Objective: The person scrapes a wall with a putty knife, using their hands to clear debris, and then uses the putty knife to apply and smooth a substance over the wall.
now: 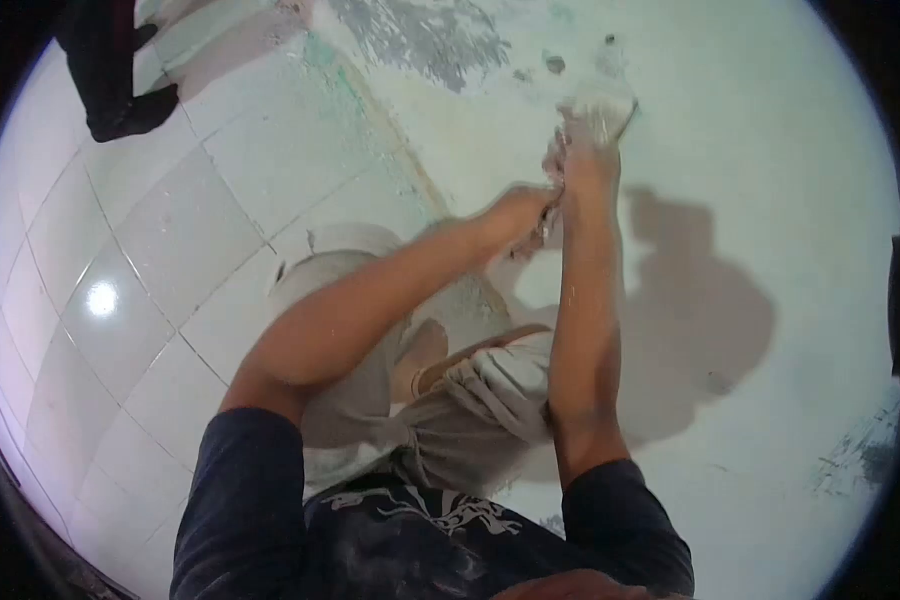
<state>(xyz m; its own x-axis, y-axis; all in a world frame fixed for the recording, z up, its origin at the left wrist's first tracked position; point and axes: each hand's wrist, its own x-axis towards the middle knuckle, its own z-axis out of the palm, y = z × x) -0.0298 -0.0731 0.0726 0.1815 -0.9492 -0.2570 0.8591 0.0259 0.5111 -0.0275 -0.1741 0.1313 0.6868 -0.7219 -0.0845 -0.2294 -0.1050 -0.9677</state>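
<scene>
The broad, pale-smeared flat tool (606,112) lies against the pale surface (770,150) at upper right of the frame, just below the dark round spot (555,65), and the fingers of the right hand (592,155) are wrapped around its near end. A low blade angle with even pressure across the whole edge would likely serve best, since a tipped corner could gouge. Below it, near upper centre, the left hand (522,212) has curled, whitened fingers, though whether they grasp anything cannot be told.
</scene>
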